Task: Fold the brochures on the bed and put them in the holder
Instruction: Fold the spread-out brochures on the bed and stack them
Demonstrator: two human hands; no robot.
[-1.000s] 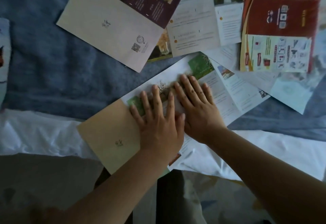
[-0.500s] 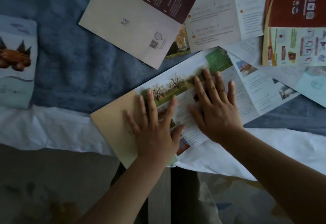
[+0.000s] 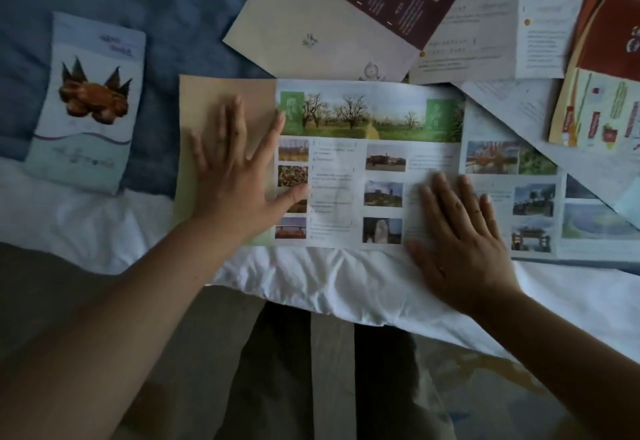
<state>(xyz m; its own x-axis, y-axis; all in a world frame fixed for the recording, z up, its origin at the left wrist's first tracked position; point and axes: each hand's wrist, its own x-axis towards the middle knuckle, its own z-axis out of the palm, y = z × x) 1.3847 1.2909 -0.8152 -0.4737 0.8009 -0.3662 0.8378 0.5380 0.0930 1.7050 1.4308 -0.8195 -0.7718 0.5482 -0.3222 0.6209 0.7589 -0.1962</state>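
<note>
A brochure with a tree landscape and small photos lies spread out near the bed's front edge, its tan panel at the left. My left hand presses flat on the tan panel, fingers apart. On the brochure's right part my right hand also lies flat with spread fingers. Neither hand grips anything. A folded pale-blue brochure with a brown picture rests at the left. No holder is in view.
Several unfolded brochures overlap at the back and right: a cream and maroon one, white text sheets, a red-orange one. A blue blanket covers the bed; a white sheet hangs over its front edge above the floor.
The brochure has been turned square to the bed edge and smoothed open. My hands have slid apart, the left onto the tan panel, the right toward the right side. The view shifted left.
</note>
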